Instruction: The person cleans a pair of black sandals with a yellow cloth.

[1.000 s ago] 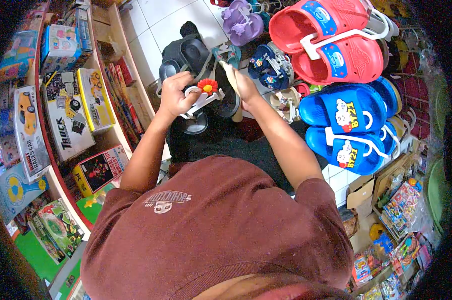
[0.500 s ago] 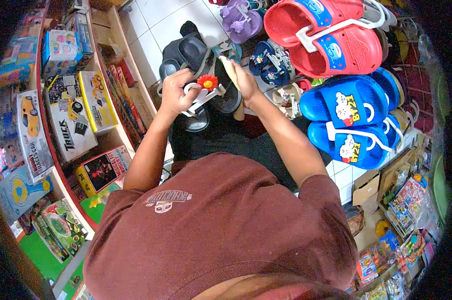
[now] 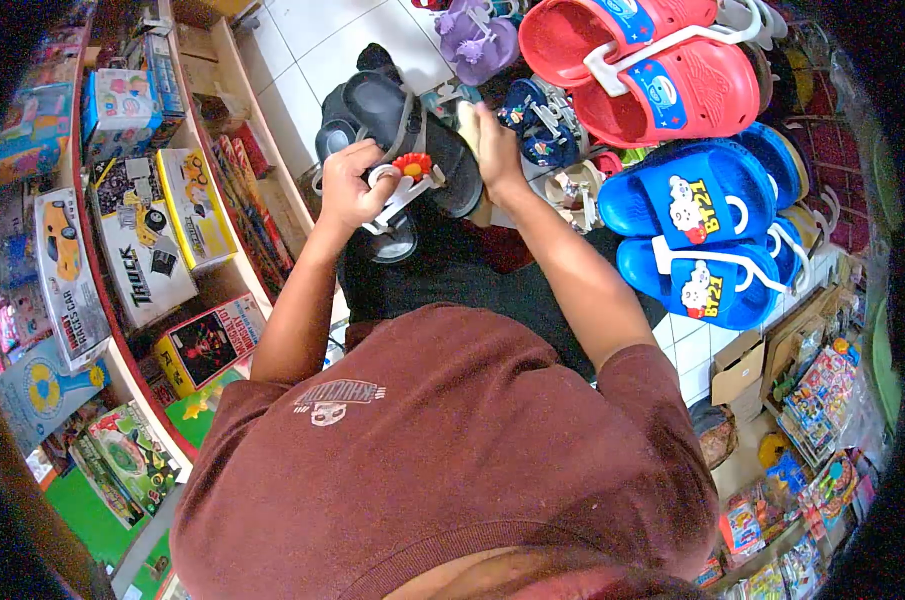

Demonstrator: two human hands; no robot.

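Observation:
My left hand point(image 3: 354, 185) is closed round a white plastic shoe hanger point(image 3: 400, 203), in front of my body. Beside its fingers, a red flower with a yellow centre point(image 3: 413, 167) sits on dark footwear. The black sandals point(image 3: 377, 105) hang just beyond that hand, one with a grey strap. My right hand point(image 3: 497, 155) holds a pale yellowish cloth or pad point(image 3: 468, 125) against its palm, to the right of a black sole point(image 3: 452, 180). What exactly this pale thing is cannot be made out.
Red clogs point(image 3: 662, 95) and blue slides point(image 3: 692, 205) hang at the right on white hangers. Purple shoes point(image 3: 477, 42) and navy shoes point(image 3: 537, 120) are beyond my right hand. Wooden shelves point(image 3: 262, 120) with boxed toys point(image 3: 137, 235) run along the left. White tiles point(image 3: 317, 35) show behind.
My right hand has turned, with the pale thing now partly behind its fingers. The black sandals have swung and tilted to the right. My left hand keeps its hold on the hanger.

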